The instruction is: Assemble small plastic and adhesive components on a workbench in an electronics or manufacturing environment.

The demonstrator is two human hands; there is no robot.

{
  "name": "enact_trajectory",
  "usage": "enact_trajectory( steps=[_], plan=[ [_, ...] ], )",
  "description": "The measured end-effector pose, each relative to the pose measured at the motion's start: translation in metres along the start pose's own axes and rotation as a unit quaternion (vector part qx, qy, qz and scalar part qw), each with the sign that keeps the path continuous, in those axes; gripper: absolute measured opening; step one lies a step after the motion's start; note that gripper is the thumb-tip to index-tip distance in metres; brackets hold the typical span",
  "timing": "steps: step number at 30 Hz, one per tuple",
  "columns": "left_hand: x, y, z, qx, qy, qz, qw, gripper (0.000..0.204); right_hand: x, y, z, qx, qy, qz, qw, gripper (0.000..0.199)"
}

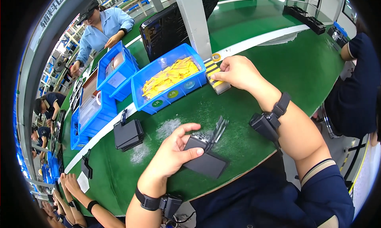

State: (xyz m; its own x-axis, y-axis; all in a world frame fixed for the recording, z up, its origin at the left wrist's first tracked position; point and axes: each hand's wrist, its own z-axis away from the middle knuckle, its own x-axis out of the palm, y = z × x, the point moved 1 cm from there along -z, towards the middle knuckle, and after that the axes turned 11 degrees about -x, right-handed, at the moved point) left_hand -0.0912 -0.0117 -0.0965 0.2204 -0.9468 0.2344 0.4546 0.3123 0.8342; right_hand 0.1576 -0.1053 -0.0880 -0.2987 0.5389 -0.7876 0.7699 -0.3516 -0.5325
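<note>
My left hand (170, 153) grips a flat black rectangular pack (207, 164) above the green table, thumb on top. Thin dark strips (219, 129) stick up from the pack's far end, beside the fingertips. Farther right, my right hand (243, 74) has thumb and forefinger pinched together at a yellow-and-black striped block (211, 68), touching it. Whatever lies between those fingertips is hidden. Left of the block, a blue bin (180, 91) holds many loose yellow strips (170, 76). A stack of similar black packs (129, 134) lies left of my left hand.
A grey post (194, 21) rises behind the striped block, near a small tape roll (216, 57). More blue bins (92, 120) stand to the left. Whitish marks (168, 127) spread over the green table (254, 124). Co-workers sit at left and right; one in light blue (104, 27) stands across.
</note>
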Motion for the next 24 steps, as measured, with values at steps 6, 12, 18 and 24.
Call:
enact_trajectory(
  steps=[6, 12, 18, 24],
  plan=[
    [0.014, 0.022, 0.009, 0.045, 0.139, -0.340, 0.929, 0.043, -0.004, 0.012, -0.005, 0.070, 0.004, -0.057, 0.996, 0.031],
    [0.013, 0.030, 0.019, 0.176, 0.282, -0.473, 0.816, 0.041, -0.015, -0.011, 0.001, -0.044, 0.085, 0.144, 0.985, 0.030],
    [-0.005, 0.031, 0.006, 0.242, 0.324, -0.263, 0.876, 0.026, -0.016, -0.086, 0.028, -0.036, -0.090, -0.341, 0.935, 0.023],
    [-0.014, 0.019, 0.007, 0.327, 0.257, -0.058, 0.907, 0.030, -0.001, -0.106, 0.031, -0.071, -0.138, -0.333, 0.930, 0.020]
  ],
)
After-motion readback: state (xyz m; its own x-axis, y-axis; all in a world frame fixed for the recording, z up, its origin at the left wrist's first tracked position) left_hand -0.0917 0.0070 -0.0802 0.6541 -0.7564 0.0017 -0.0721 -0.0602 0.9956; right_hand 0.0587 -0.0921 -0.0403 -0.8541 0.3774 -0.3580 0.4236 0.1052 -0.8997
